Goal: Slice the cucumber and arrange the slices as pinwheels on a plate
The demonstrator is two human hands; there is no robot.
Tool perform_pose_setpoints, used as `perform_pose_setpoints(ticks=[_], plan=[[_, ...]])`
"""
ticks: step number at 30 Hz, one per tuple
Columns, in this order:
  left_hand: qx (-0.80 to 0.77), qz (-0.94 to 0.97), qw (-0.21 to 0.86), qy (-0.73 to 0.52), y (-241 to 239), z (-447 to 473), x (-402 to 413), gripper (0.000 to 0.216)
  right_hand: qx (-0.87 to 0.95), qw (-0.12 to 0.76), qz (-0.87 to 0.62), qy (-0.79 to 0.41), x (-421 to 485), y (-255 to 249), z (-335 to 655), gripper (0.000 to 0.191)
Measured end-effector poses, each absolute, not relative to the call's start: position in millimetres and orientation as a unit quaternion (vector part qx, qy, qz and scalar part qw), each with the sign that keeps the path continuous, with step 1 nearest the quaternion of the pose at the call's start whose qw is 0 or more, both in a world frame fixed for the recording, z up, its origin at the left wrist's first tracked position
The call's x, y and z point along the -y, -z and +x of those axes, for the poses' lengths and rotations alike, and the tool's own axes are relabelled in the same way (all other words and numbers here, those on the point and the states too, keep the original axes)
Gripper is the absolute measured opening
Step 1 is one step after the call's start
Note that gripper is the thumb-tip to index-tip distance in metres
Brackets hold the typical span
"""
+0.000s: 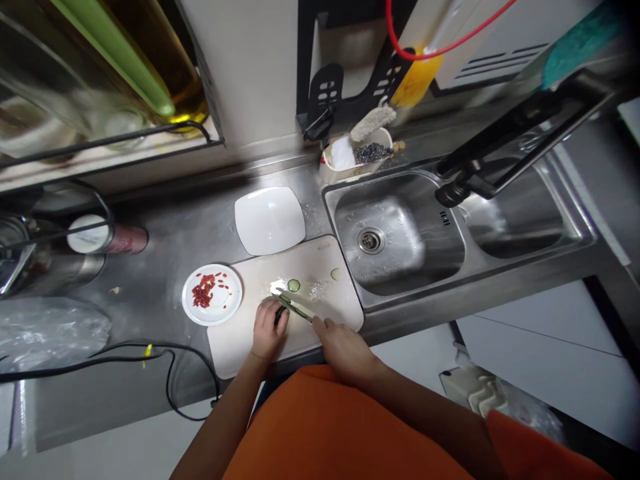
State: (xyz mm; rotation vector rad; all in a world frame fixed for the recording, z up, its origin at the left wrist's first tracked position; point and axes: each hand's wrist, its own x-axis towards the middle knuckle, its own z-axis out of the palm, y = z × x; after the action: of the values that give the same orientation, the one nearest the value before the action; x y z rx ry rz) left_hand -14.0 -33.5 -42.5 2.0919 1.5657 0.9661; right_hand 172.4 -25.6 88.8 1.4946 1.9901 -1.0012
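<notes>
My left hand (269, 330) is closed around a dark green cucumber (281, 313), most of it hidden under the fingers. My right hand (345, 350) grips the handle of a knife (297, 309), whose blade lies against the cucumber's cut end. Both hands are over a pale cutting board (245, 343). One round cucumber slice (293, 285) rests on the board just beyond the blade, and another slice (335, 274) lies farther right. Wet patches shine on the board near them.
A white square plate (270, 220) sits behind the board. At left, a small white dish (213, 320) holds red dried berries. To the right is a steel sink (400, 233) with a black faucet (455, 190). Black cables (173, 353) cross the counter's left side.
</notes>
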Motion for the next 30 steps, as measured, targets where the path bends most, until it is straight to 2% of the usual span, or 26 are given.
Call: perform_pose_setpoints(ticks=[10,30], plan=[[-0.561,0.731,0.18,-0.343,41.3,-12.5,33.7,0.02,-0.732,0.223,0.54,0.35,19.1,-84.9,165.6,0.03],[-0.547,0.737,0.195,-0.347,39.9,-13.6,30.8,0.019,-0.757,0.142,0.554,0.316,13.6,-46.8,145.8,0.029]])
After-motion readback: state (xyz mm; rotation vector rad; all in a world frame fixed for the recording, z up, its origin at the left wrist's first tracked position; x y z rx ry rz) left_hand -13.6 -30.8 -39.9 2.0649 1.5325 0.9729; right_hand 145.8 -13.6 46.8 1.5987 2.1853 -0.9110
